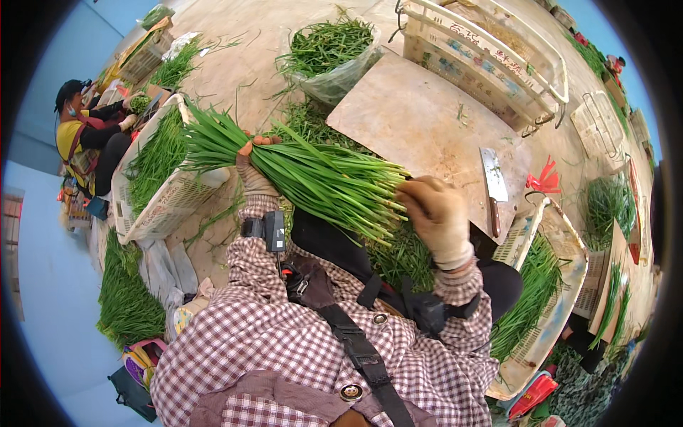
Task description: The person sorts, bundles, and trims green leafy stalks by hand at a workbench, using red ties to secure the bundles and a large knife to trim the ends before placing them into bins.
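A thick bundle of garlic chives (320, 174) lies across the space above my lap, green tips to the left and pale cut ends to the right. My left hand (255, 167), in a worn glove with bare fingertips, is closed around it near the leafy side. At the pale stem ends, my right hand (435, 213) has its gloved fingers curled in and pinched together against the stems. Exactly which stems it grips is partly hidden. Beyond it, a kitchen knife (492, 186) with a wooden handle rests on a flat board (405, 107).
Crates of chives stand at left (171, 192) and right (548, 320). A clear bag (341, 89) of green trimmings and a pale crate (477, 64) are ahead. Red ties (544, 178) lie near the knife. Another person (89, 142) sits at far left. Loose trimmings (402, 263) lie below the bundle.
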Tool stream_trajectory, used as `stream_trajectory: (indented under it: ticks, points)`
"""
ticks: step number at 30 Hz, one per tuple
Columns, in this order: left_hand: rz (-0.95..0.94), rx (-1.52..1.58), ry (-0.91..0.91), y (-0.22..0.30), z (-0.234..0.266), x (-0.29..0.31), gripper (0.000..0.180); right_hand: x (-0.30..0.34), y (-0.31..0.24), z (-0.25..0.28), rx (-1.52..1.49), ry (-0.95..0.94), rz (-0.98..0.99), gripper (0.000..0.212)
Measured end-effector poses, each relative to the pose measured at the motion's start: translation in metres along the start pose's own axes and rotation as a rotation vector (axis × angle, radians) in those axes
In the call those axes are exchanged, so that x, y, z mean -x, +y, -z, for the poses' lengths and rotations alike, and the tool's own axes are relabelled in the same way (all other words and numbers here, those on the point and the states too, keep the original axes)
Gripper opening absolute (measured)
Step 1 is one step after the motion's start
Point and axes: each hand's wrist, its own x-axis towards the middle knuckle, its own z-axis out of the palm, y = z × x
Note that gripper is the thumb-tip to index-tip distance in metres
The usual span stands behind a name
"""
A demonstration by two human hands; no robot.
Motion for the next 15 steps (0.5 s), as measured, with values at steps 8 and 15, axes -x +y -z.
stream_trajectory:
  ticks: [8, 15]
  points:
    - [0.009, 0.029, 0.016, 0.0, 0.001, 0.006, 0.025, 0.03, -0.031, -0.046, 0.105, -0.088, -0.061, 0.012]
    - [0.066, 0.083, 0.003, -0.003, 0.0, 0.006, 0.025, 0.017, -0.033, -0.062, -0.064, -0.152, -0.154, 0.021]
